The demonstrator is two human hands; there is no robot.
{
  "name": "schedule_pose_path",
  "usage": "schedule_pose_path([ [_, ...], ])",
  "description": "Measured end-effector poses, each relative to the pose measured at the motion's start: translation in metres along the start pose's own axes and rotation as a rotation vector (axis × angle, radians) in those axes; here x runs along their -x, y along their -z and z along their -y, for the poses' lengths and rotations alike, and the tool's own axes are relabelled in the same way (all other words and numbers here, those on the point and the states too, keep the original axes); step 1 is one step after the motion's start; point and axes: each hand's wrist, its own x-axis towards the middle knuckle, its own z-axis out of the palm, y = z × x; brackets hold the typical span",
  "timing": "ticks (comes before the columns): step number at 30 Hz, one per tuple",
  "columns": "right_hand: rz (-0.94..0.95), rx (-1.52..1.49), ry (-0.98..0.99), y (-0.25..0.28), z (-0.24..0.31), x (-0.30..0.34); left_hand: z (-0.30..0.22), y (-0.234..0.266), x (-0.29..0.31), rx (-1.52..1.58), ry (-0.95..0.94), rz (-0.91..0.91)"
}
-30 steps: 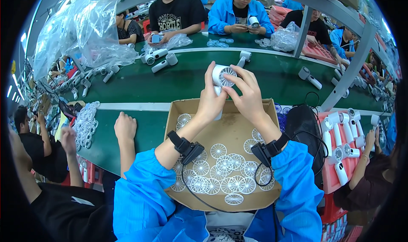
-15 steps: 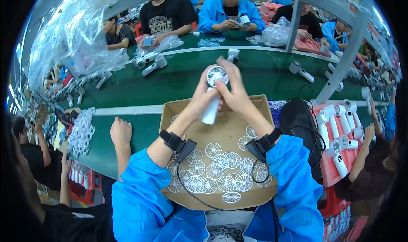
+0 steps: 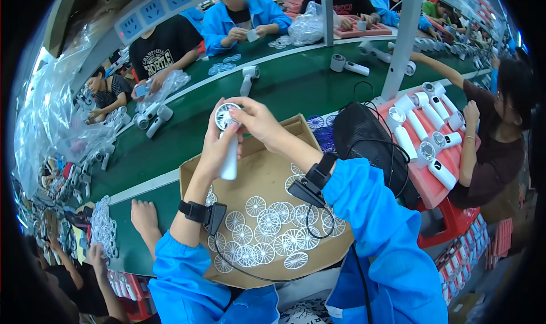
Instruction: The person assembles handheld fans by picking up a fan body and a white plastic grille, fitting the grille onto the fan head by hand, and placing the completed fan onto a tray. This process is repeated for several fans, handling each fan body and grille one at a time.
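Above a cardboard box [image 3: 259, 170], I hold a white handheld fan [image 3: 229, 163] with its round grille facing me. My left hand [image 3: 214, 148] is wrapped round the fan's neck and upper handle. My right hand [image 3: 257, 122] grips the fan head from the right, its thumb on the edge of the grille and its fingers behind. The handle hangs down below my hands. In the box lie several loose white spoked fan grilles [image 3: 269, 221], many overlapping.
A green conveyor [image 3: 296, 74] carries several white fans. At right stand a black mesh bag [image 3: 364, 136] with cables and a pink foam tray [image 3: 418, 179] of fans. Another person's hand [image 3: 145, 215] rests left of the box, near piled white rings [image 3: 103, 230]. Co-workers sit opposite.
The view has turned right and tilted, so box and hands appear farther left. Both hands remain on the fan. A person at right now reaches an arm toward the conveyor.
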Motion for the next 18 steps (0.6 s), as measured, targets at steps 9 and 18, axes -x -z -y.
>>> schedule_pose_path([
  [9,-0.345,0.025,-0.235,0.097,0.047,-0.046,0.035,0.036,-0.004,-1.123,-0.074,0.039],
  [18,-0.383,1.945,-0.809,0.431,0.063,-0.05,0.04,0.016,-0.02,-1.124,-0.135,-0.071],
])
